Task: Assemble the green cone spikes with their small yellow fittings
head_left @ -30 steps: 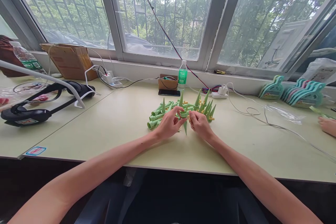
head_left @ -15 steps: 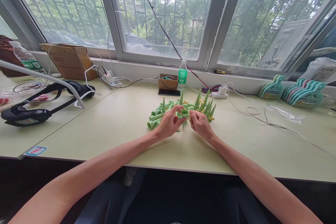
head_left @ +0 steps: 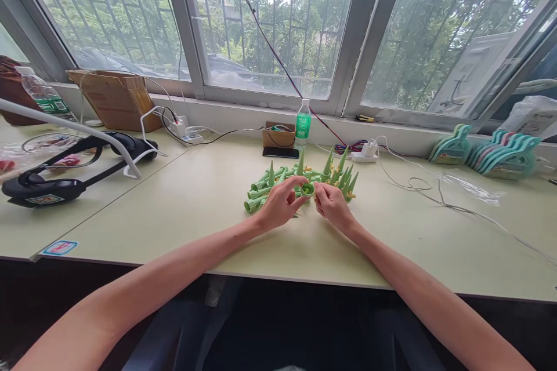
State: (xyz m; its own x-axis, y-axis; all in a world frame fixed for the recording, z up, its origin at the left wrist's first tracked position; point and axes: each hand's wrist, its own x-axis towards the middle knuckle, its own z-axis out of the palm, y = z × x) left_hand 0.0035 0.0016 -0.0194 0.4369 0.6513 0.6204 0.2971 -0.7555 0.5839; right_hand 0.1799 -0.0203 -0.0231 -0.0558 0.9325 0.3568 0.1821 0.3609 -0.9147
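Note:
My left hand (head_left: pixel 282 202) curls its thumb and fingers around a hollow green plastic part (head_left: pixel 307 189), whose round open end faces me. At the right of that rim, my right hand (head_left: pixel 332 203) is closed in a pinch; a small yellowish bit shows by its fingertips, too small to name. Behind both hands lies a group of similar green parts. On its left are green tubes (head_left: pixel 256 192) lying on their sides. Pointed green cones (head_left: pixel 327 166) stand on its right, with small yellow pegs among them.
A phone (head_left: pixel 281 152), a small cardboard box (head_left: pixel 278 135) and a water bottle (head_left: pixel 302 124) stand beyond the parts. Cables (head_left: pixel 429 196) and teal hangers (head_left: pixel 502 153) are at the right. A black headset (head_left: pixel 47 185) rests at the left, near a larger carton (head_left: pixel 115 98).
The hollow green part has tipped, so its open end faces me more fully. Both hands stay in nearly the same place.

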